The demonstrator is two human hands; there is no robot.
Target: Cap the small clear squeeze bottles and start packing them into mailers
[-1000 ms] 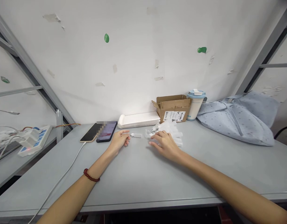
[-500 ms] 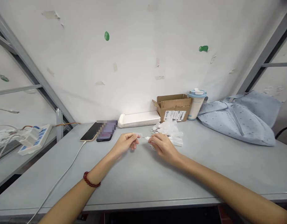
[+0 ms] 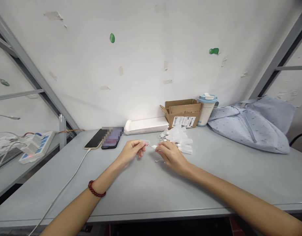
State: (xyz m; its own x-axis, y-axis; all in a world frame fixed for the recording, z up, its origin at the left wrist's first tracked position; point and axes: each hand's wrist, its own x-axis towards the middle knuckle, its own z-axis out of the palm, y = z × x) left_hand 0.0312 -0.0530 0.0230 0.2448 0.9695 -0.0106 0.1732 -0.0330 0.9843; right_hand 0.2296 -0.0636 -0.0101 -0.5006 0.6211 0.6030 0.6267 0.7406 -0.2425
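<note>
My left hand (image 3: 131, 150) is closed in a pinch on a small clear plastic piece (image 3: 144, 142) held just above the grey table (image 3: 146, 186). My right hand (image 3: 171, 155) is closed on a small white piece with a thin cord (image 3: 154, 147), its tip nearly touching the clear piece. Both hands meet near the table's middle. Just behind the right hand lies a pile of small clear and white plastic parts (image 3: 177, 137). A red bead bracelet (image 3: 95, 190) circles my left wrist.
Two phones (image 3: 105, 138) lie at the left with a white cable (image 3: 64, 186) running to the front edge. Against the wall stand a white tray stack (image 3: 146, 125), a cardboard box (image 3: 183, 113) and a lidded cup (image 3: 206, 109). A blue cloth bag (image 3: 251, 126) lies right; a power strip (image 3: 34, 146) far left.
My left hand lifted the clear piece and moved right toward my right hand. The right hand left the pile, picked up a white corded piece and drew it close to the clear piece.
</note>
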